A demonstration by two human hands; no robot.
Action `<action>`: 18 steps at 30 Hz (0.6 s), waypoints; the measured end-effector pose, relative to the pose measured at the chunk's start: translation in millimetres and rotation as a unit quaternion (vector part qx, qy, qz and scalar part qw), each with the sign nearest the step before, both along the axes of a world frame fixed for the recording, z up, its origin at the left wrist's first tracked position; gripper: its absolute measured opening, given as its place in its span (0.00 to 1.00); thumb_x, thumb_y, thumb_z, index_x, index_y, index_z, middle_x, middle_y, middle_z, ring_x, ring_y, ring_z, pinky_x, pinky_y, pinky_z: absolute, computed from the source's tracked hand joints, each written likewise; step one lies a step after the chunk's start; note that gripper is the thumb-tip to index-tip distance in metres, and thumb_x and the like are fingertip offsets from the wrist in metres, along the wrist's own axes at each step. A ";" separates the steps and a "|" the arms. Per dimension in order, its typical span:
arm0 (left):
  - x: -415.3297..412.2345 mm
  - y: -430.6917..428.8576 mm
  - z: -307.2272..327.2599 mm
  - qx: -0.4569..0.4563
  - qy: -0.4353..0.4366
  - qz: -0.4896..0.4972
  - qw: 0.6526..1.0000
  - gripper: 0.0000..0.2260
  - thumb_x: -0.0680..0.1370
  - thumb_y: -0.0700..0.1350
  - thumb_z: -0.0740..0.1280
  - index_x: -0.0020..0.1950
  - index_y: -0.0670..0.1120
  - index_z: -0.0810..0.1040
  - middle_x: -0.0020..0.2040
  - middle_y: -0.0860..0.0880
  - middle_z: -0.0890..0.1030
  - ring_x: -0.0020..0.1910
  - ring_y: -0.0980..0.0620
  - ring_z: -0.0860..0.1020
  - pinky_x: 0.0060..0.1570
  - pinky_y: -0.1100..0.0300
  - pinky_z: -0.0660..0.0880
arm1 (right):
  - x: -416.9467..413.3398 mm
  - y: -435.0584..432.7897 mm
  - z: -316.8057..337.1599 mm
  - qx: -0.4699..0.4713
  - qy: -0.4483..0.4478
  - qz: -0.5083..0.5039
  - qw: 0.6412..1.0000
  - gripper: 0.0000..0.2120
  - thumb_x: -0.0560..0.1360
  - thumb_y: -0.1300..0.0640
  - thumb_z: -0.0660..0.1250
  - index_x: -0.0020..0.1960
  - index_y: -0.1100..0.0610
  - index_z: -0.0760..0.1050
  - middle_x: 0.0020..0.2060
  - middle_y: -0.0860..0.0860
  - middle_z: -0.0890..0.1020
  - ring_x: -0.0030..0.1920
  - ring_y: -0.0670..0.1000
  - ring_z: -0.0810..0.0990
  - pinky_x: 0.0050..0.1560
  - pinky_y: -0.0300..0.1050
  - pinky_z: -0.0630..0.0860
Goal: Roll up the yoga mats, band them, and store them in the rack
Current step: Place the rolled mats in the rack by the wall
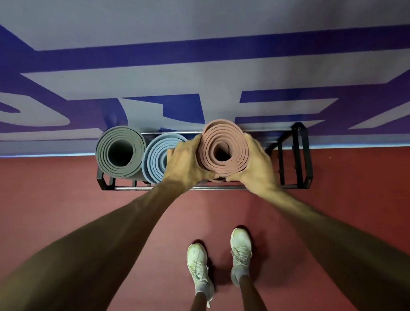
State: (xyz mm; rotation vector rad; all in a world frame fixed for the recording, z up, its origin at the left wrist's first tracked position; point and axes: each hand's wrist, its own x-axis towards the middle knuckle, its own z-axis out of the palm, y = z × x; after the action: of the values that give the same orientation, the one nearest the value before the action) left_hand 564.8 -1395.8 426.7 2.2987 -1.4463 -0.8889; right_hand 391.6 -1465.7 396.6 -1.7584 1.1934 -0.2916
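Looking down past white sneakers on the red floor, both arms reach to 12 o'clock. The left grip and right grip are each curled round the pink mat. It's upright at the black rack, bottom end hidden. The blue mat crowds the left grip at 9 o'clock, with the grey mat past it. The rack's end frame is at 3 o'clock, and the blue-patterned wall is behind.

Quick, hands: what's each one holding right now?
Left hand: grips the pink mat.
Right hand: grips the same mat.
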 end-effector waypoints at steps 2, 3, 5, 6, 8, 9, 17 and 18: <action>-0.7 0.5 -9.8 0.004 -0.012 0.001 1.000 0.39 0.59 0.52 0.80 0.67 0.50 0.68 0.58 0.51 0.77 0.61 0.47 0.68 0.54 0.56 0.58 | 0.6 3.9 -10.6 0.004 0.001 -0.012 1.000 0.53 0.51 0.59 0.85 0.71 0.52 0.65 0.64 0.47 0.73 0.60 0.43 0.71 0.55 0.27 0.66; -0.5 1.0 -13.5 0.003 -0.016 0.002 1.000 0.40 0.59 0.51 0.80 0.67 0.50 0.68 0.59 0.51 0.76 0.62 0.48 0.66 0.54 0.57 0.57 | 0.3 5.1 -13.3 0.004 0.000 -0.018 1.000 0.52 0.51 0.59 0.85 0.71 0.52 0.65 0.64 0.47 0.72 0.60 0.42 0.71 0.56 0.28 0.65; -0.1 2.4 -17.0 0.009 -0.025 -0.008 1.000 0.42 0.60 0.51 0.80 0.70 0.50 0.65 0.61 0.50 0.74 0.63 0.48 0.64 0.55 0.57 0.57 | -0.5 6.0 -14.0 0.006 0.000 -0.017 1.000 0.50 0.52 0.59 0.84 0.70 0.52 0.65 0.64 0.47 0.71 0.58 0.40 0.69 0.56 0.29 0.64; -0.1 3.2 -17.5 0.017 -0.031 -0.017 0.999 0.43 0.61 0.52 0.80 0.71 0.50 0.64 0.63 0.49 0.72 0.63 0.48 0.63 0.56 0.56 0.58 | -0.6 6.3 -13.0 0.008 0.005 -0.012 1.000 0.50 0.53 0.59 0.84 0.70 0.52 0.64 0.64 0.47 0.70 0.58 0.40 0.69 0.56 0.32 0.65; -2.8 4.1 -16.0 0.038 -0.041 -0.034 0.998 0.45 0.62 0.54 0.80 0.73 0.49 0.61 0.65 0.48 0.69 0.64 0.47 0.62 0.61 0.54 0.59 | -1.1 8.4 -10.9 0.014 0.024 -0.003 1.000 0.52 0.53 0.60 0.84 0.71 0.54 0.61 0.65 0.49 0.66 0.61 0.45 0.69 0.57 0.38 0.67; -4.6 3.9 -14.5 0.045 -0.046 -0.040 0.997 0.46 0.62 0.55 0.79 0.73 0.48 0.60 0.66 0.48 0.68 0.65 0.47 0.61 0.62 0.53 0.59 | -1.3 9.9 -9.2 0.021 0.035 0.004 0.999 0.53 0.54 0.60 0.84 0.72 0.54 0.59 0.66 0.50 0.64 0.64 0.48 0.69 0.57 0.39 0.67; -6.8 0.1 -1.9 0.070 -0.035 -0.035 0.996 0.43 0.66 0.51 0.77 0.76 0.48 0.58 0.68 0.46 0.66 0.67 0.46 0.62 0.66 0.51 0.60 | -13.3 8.2 2.8 0.082 0.104 0.069 0.989 0.60 0.63 0.60 0.80 0.79 0.52 0.39 0.77 0.53 0.51 0.76 0.54 0.54 0.72 0.50 0.58; -6.9 0.9 -0.9 0.074 -0.041 -0.041 0.996 0.42 0.67 0.51 0.77 0.75 0.48 0.59 0.68 0.46 0.67 0.66 0.45 0.63 0.66 0.51 0.61 | -15.5 7.8 7.4 0.092 0.109 0.071 0.987 0.60 0.64 0.60 0.80 0.79 0.52 0.39 0.77 0.53 0.51 0.76 0.54 0.54 0.73 0.50 0.57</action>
State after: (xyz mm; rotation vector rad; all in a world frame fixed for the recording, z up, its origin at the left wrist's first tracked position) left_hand 557.9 -1394.9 425.8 2.4249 -1.5677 -0.9649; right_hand 376.2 -1457.9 404.1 -1.7340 1.1991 0.0948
